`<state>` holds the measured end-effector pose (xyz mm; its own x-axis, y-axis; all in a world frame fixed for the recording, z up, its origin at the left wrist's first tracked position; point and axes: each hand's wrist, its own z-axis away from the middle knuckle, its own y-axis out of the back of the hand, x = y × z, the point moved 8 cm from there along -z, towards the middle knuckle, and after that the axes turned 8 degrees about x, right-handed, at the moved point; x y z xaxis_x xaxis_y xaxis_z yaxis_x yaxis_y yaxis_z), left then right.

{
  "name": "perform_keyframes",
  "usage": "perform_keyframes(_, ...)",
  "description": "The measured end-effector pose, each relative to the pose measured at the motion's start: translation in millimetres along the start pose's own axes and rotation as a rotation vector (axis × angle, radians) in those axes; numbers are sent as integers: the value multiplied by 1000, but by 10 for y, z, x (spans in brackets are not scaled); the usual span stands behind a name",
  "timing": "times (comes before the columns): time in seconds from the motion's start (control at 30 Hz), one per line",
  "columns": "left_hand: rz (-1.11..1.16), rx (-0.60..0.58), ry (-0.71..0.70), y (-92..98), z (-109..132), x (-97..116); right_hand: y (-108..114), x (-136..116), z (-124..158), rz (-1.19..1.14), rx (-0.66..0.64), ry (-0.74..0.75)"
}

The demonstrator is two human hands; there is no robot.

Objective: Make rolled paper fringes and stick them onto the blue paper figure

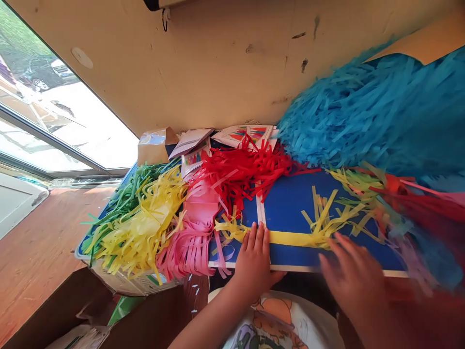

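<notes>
A yellow paper strip (290, 238) with fringed ends lies flat along the front of the blue tabletop (286, 203). My left hand (256, 257) rests on the strip's left part, palm down, fingers extended and side by side. At the strip's right end, near the yellow fringe, is my right hand (350, 271), slightly blurred, with its thumb and fingers apart. Pink fringed paper (192, 232) lies left of my left hand, with yellow fringe (145, 218) beyond it. Red fringe (243, 169) is piled behind the strip.
Green fringe (132, 194) lies at the table's left. A large blue fringe heap (374, 111) stands back right; mixed colored strips (428, 208) sit at right. Printed packets (194, 140) and a brown paper bag (152, 148) line the wall. An open cardboard box (145, 320) is lower left.
</notes>
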<state>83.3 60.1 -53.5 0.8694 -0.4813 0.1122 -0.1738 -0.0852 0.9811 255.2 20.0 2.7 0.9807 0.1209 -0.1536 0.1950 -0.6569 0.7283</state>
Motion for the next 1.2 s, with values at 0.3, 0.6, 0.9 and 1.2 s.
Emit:
perform_keyframes(0.3, 39, -3, -37, 59, 17, 2, -456, -669, -102, -141, -170, 530)
perform_keyframes(0.6, -14, 78, -151, 370, -196, 110, -431, -655, -125, -137, -155, 564)
perform_keyframes(0.9, -88, -59, -397, 219, -341, 82, -574, -429, -161, -209, -256, 391)
perform_keyframes(1.2, -10, 27, -298, 308, -64, -138, -529, -256, -193, -135, -234, 333)
